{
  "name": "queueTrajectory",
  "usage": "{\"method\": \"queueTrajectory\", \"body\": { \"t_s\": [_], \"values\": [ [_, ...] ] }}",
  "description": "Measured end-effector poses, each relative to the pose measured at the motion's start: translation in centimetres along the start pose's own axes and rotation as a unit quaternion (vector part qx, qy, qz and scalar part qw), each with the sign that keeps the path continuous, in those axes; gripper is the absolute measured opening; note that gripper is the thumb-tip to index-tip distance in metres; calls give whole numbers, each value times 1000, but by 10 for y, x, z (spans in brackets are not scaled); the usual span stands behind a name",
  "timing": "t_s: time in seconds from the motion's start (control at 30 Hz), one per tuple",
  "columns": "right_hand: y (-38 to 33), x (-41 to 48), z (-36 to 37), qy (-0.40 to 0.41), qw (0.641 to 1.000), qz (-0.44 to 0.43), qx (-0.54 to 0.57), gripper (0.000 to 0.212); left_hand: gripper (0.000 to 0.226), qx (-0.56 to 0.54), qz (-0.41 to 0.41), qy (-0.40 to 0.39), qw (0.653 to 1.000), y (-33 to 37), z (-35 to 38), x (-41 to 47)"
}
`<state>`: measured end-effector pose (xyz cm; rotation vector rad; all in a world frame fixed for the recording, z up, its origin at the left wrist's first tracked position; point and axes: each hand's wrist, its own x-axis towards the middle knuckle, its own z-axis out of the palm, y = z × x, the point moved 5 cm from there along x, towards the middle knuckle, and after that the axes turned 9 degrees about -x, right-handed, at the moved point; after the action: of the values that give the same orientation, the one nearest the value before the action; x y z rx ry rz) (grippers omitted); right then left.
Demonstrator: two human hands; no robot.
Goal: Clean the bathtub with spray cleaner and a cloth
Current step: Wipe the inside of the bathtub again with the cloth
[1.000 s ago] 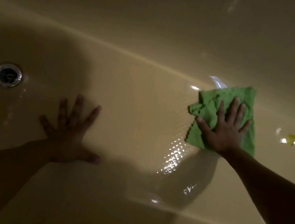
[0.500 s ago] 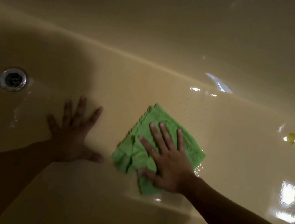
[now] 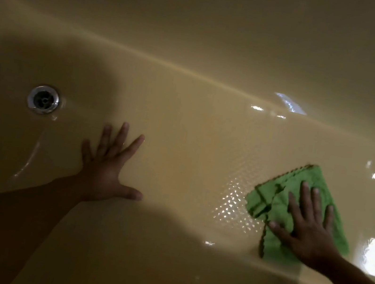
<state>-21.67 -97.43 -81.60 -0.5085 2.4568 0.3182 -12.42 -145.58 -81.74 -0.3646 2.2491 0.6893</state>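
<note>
Fingers spread flat, the right grip [image 3: 308,226] presses the green cloth [image 3: 298,182] onto the bathtub [image 3: 193,143] floor beside its near curve, having slid away from the flat, spread left grip [image 3: 104,175], with open floor between them.

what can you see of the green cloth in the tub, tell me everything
The green cloth looks like soft, fuzzy microfibre with a scalloped edge. It is folded and bunched into a rough diamond, creased along its left side, and lies on the textured floor of the beige bathtub, towards the right. The right hand presses on it with straight, spread fingers, covering its middle and lower part. The tub floor beside it glistens wet; whether the cloth itself is wet cannot be told.
</note>
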Motion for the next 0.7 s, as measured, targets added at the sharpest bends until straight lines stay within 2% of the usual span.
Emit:
{"method": "queueTrajectory", "body": {
  "t_s": [0.17,0.33,0.5,0.7],
  "values": [
    [-19,70,-48,34,993,88,67,109,143,2,26,19,999,-14,-2,-1],
    [-78,131,-98,99,990,73,74,109,142,20,34,34,999,-21,-3,0],
    [-160,156,-126,137,990,-4,17,101,144,18,33,50,998,-22,-2,1],
    [-247,103,-103,138,969,-199,-57,91,143,6,34,43,998,-23,-4,-1]
  ]
}}
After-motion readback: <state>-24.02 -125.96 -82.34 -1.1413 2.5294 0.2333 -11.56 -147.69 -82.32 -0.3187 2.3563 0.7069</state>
